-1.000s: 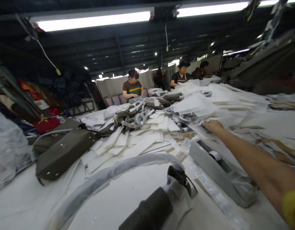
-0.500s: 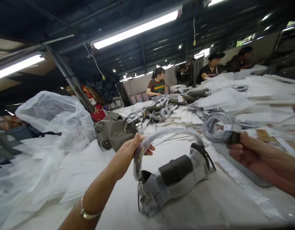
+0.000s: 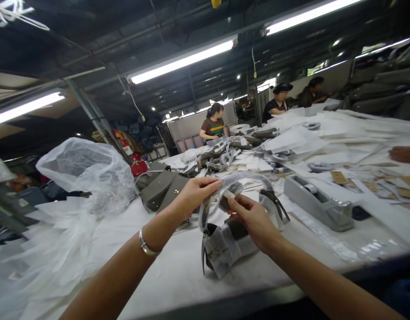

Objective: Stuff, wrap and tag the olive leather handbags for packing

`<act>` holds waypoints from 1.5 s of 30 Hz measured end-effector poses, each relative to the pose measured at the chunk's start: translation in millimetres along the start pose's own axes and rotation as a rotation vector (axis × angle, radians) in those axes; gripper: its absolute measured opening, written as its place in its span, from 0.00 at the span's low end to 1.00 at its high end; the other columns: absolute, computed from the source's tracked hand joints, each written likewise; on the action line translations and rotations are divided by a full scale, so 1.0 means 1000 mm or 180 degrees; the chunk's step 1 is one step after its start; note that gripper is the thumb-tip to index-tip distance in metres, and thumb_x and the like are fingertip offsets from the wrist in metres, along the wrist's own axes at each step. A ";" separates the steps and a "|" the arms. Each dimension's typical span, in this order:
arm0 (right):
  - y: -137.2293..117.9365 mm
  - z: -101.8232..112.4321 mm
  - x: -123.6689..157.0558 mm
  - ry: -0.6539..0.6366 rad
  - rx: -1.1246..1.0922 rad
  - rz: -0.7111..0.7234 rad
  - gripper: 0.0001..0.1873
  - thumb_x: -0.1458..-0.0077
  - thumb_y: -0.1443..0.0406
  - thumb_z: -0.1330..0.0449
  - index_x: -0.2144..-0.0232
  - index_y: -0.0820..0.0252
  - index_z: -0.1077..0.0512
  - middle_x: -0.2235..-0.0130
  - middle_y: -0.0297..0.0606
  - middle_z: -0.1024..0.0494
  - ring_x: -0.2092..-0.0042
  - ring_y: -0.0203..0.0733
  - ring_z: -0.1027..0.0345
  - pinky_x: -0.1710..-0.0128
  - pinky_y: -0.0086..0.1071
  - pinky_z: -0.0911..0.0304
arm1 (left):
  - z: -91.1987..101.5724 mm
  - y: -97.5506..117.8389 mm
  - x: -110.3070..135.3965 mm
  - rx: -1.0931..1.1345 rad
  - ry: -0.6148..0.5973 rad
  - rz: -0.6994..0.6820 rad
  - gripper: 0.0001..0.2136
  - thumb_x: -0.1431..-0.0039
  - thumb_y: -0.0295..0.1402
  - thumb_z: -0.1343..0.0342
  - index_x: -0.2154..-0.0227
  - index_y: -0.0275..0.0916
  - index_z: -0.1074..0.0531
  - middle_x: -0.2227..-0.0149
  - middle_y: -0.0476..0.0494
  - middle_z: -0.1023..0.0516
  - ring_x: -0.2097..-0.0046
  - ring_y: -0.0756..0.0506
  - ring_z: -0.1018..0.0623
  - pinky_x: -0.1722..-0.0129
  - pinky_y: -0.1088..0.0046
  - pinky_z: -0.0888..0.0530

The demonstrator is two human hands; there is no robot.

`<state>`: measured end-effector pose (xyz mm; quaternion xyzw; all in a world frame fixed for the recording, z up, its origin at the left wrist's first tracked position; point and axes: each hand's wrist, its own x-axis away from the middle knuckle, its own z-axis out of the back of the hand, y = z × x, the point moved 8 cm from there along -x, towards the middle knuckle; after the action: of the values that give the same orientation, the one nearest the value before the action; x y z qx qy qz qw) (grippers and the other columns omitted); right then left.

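Observation:
My left hand (image 3: 195, 194) is closed on the wrapped handle (image 3: 244, 178) of a dark olive handbag (image 3: 224, 242) that lies on the white table (image 3: 178, 275), partly covered in grey wrapping. My right hand (image 3: 249, 218) pinches a small wrapped dark strap piece (image 3: 228, 198) just beside the handle. A metal bracelet (image 3: 145, 246) sits on my left wrist. Both hands are close together above the bag.
A grey tape dispenser (image 3: 316, 202) stands to the right. An olive bag (image 3: 161, 189) lies behind my left hand, a big clear plastic bag (image 3: 88, 171) at the left. Piles of white sheets and wrapped straps (image 3: 224, 156) cover the far table. Several people work beyond; another person's hand (image 3: 403, 154) rests at the right edge.
My right hand came in from the right with the wrapped strap piece and now meets my left hand at the handle. The view has shifted slightly.

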<state>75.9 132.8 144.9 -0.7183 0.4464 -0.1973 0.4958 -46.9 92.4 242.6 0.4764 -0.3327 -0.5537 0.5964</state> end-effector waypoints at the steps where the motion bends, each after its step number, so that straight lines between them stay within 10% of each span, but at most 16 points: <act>1: -0.002 -0.004 -0.003 -0.0023 -0.0008 0.0059 0.21 0.56 0.49 0.28 0.69 0.60 0.23 0.66 0.35 0.24 0.66 0.37 0.30 0.65 0.30 0.30 | 0.000 0.001 0.000 -0.0026 0.0022 -0.0052 0.23 0.50 0.47 0.33 0.56 0.34 0.20 0.62 0.43 0.19 0.64 0.47 0.24 0.64 0.74 0.30; 13: -0.019 -0.016 -0.013 -0.0225 -0.0445 0.0251 0.21 0.54 0.52 0.29 0.63 0.62 0.21 0.64 0.37 0.19 0.60 0.43 0.23 0.46 0.43 0.30 | 0.002 0.015 -0.005 -0.1136 0.0213 -0.0790 0.19 0.45 0.49 0.39 0.59 0.39 0.19 0.54 0.44 0.18 0.50 0.39 0.24 0.45 0.67 0.33; 28: -0.040 0.007 0.013 -0.0591 0.1753 0.1420 0.11 0.39 0.63 0.40 0.56 0.55 0.20 0.64 0.34 0.18 0.68 0.37 0.22 0.61 0.29 0.29 | -0.018 -0.020 0.003 0.0091 -0.0577 0.0645 0.21 0.51 0.47 0.32 0.57 0.40 0.23 0.65 0.45 0.19 0.63 0.42 0.20 0.62 0.71 0.23; 34: -0.012 0.092 0.045 -0.0139 0.2128 0.1321 0.13 0.36 0.60 0.43 0.57 0.58 0.21 0.67 0.36 0.18 0.71 0.35 0.23 0.64 0.28 0.29 | 0.011 -0.043 -0.002 0.0810 0.0342 0.0713 0.24 0.61 0.48 0.28 0.64 0.38 0.25 0.74 0.50 0.22 0.78 0.50 0.25 0.79 0.78 0.27; 40: 0.009 0.218 0.041 0.0798 0.4474 0.0877 0.11 0.37 0.64 0.44 0.56 0.57 0.22 0.58 0.41 0.19 0.56 0.44 0.25 0.52 0.38 0.30 | 0.029 -0.026 -0.008 0.1010 0.1065 0.0183 0.25 0.65 0.49 0.26 0.69 0.37 0.25 0.76 0.54 0.24 0.81 0.55 0.30 0.84 0.84 0.33; 45: 0.017 0.262 0.029 0.0718 0.5234 0.0617 0.13 0.44 0.71 0.40 0.56 0.61 0.22 0.48 0.49 0.23 0.46 0.54 0.32 0.43 0.46 0.37 | 0.022 -0.021 -0.004 0.1143 0.1200 0.0056 0.25 0.66 0.48 0.25 0.66 0.40 0.24 0.77 0.56 0.25 0.82 0.56 0.31 0.85 0.85 0.35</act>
<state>273.8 247.5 12.8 -0.0620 0.2669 -0.4875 0.8290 -74.9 93.1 230.3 0.6665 -0.3128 -0.3820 0.5586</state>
